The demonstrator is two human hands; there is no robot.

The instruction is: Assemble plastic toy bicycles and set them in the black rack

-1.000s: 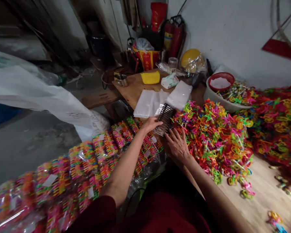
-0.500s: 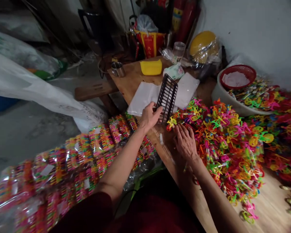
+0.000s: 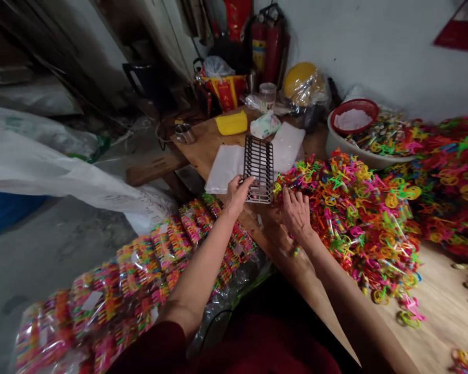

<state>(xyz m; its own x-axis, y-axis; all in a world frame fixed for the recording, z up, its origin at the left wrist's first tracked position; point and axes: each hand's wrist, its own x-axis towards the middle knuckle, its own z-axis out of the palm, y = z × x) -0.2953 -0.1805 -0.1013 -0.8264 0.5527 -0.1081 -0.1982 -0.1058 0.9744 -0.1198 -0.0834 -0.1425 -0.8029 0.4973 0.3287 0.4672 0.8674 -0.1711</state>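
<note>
Since half a second ago, the rack (image 3: 259,169) has swung out of its rightward lean; I now see it more squarely, near the centre of the frame. On my feed the left hand (image 3: 237,196) is clamped on its lower left edge, thumb across the slatted face, the other fingers partly hidden. Just right of the rack, the right hand (image 3: 296,210) is at the left edge of the pile (image 3: 359,223) of bright toys, fingers bent and near one another; I can't tell whether they grip anything. My view has shifted too, bringing the tops of the extinguishers (image 3: 273,49) into the upper centre.

Filled packs (image 3: 138,259) cover the lower left, with a white sack (image 3: 74,166) above them. Rightward come a bench (image 3: 156,169), then the wooden table (image 3: 203,150) with a cup (image 3: 184,134), plastic sheets (image 3: 224,169) partly behind the rack, and a yellow pouch (image 3: 232,123). At upper right I have a tub (image 3: 368,156) holding a red basket (image 3: 336,110), near a pale wall (image 3: 354,47).
</note>
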